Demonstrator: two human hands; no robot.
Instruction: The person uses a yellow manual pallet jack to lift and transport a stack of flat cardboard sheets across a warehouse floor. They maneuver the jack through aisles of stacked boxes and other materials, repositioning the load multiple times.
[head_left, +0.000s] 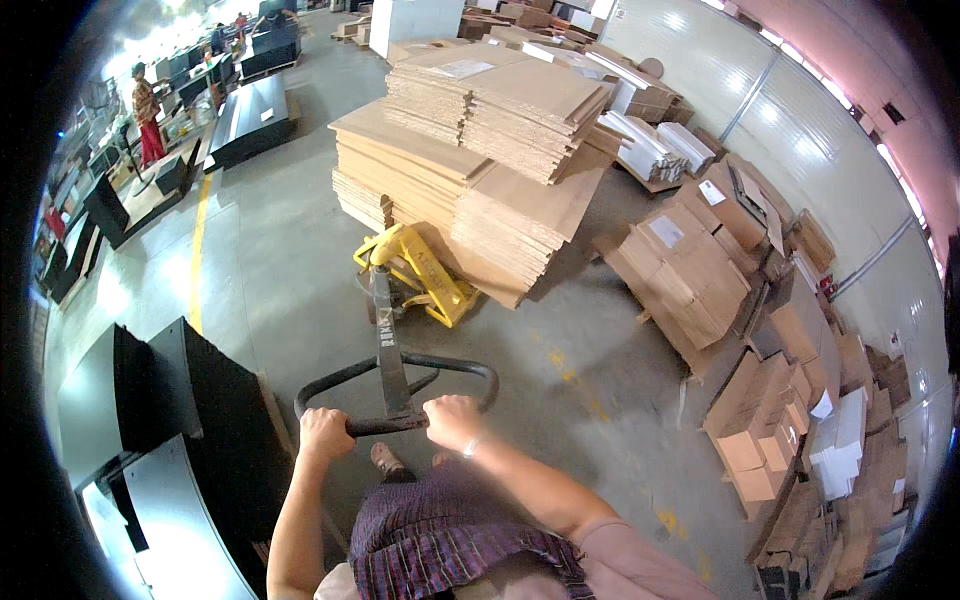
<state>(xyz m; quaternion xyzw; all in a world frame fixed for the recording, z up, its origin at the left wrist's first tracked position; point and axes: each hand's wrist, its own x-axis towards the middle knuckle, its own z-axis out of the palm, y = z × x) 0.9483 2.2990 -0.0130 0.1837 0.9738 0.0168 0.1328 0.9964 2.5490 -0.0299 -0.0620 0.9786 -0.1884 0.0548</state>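
Observation:
Both my hands grip the black loop handle (385,424) of a yellow pallet jack (440,290). My left hand (325,433) is wrapped round the handle's near left corner. My right hand (453,420) closes on the bar right of its middle, with a pale band on the wrist. Ahead of the jack stands a tall load of flat cardboard sheets (420,165), stacked in uneven bundles. The jack's yellow body touches or nearly touches the load's near side; its forks are hidden beneath.
Stacks of dark panels (215,410) stand close on my left. To the right, pallets of cardboard (680,270) and boxes (760,420) line a pale wall (800,120). A yellow floor line (200,250) runs along the left. Far left stands a person (148,115) near more dark panels.

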